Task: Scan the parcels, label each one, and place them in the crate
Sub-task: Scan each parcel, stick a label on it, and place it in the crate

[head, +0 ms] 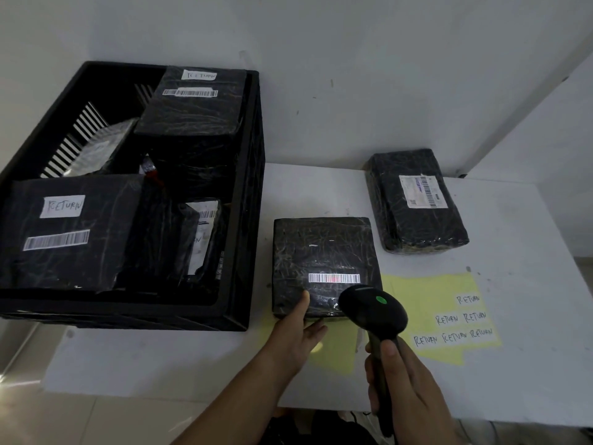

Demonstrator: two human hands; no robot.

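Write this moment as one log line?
step: scan | right hand: grips scanner | left hand: touches parcel | labelled: not yet

Parcels (324, 261) in glossy crinkled black plastic wrap w/ paper labels; crate (247, 194) matt black plastic; scanner (373, 308) smooth plastic.

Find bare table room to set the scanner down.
Bare table right of the far parcel and label sheet; another strip in front of the crate, left of the left hand. Crowded at the near parcel, where the right hand holds the scanner.
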